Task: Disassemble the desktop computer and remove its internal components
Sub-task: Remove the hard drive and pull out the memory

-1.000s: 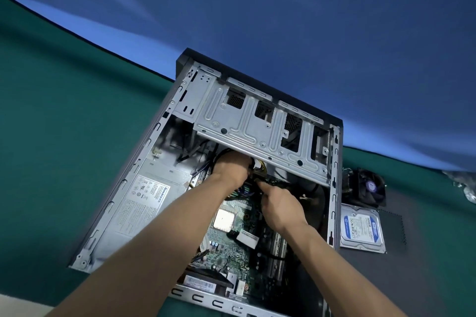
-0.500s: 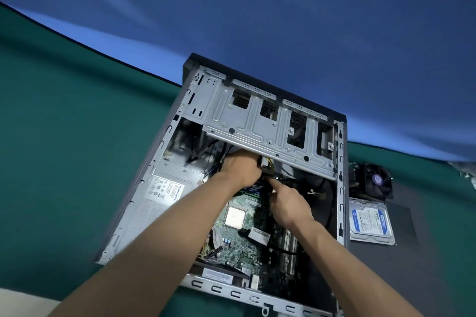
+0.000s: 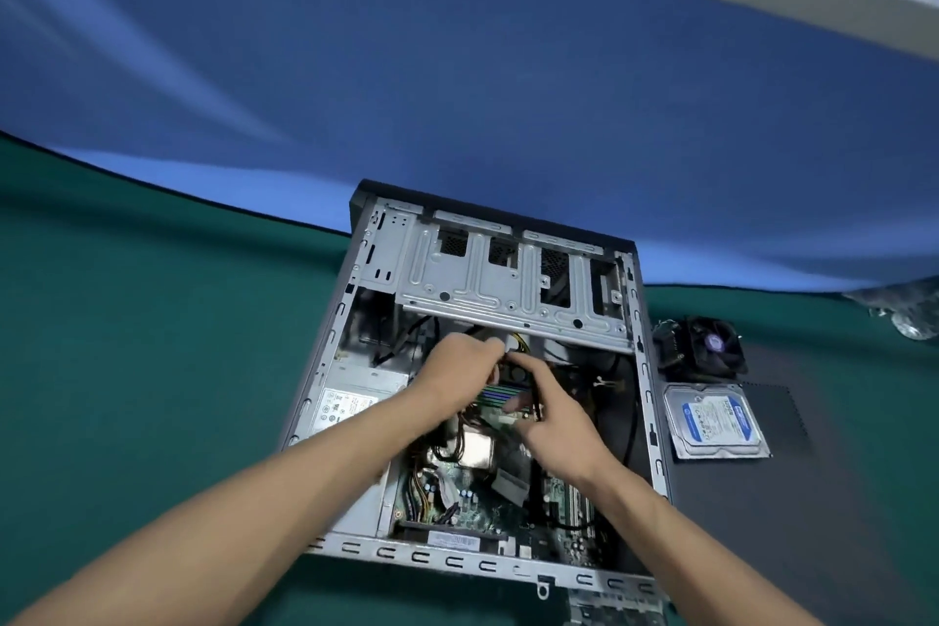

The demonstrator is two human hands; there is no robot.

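Both your hands have shifted a bit toward frame centre since the earlier shot, and your head has tipped up, so the computer case [image 3: 488,386] now sits lower in frame. Case lies on its side on the green surface [image 3: 152,346], open face up, so everything inside is reachable from above.

Left hand [image 3: 452,371] is curled in just under the metal drive cage [image 3: 508,280], fingers closed on what looks like a connector with yellow and black wires [image 3: 517,345]. Can't confirm how firm the grip is; the fingertips are hidden behind the hand.

Right hand [image 3: 554,417] sits just beside it over the motherboard [image 3: 472,498], index finger [image 3: 523,363] stretched toward the same plug, other fingers loosely bent, holding nothing I can make out. My read: you're pressing a latch with the right while the left pulls.

Bare processor [image 3: 477,450] shows below your wrists, cooler already off. Cooler fan [image 3: 706,346] and hard drive [image 3: 716,419] are parked at right of frame on the dark panel [image 3: 762,524], clear of the work. Power supply [image 3: 350,407] still mounted at the case's left side.

Judgement: mid cable-disconnect stage. Pull straight, not by the wires.
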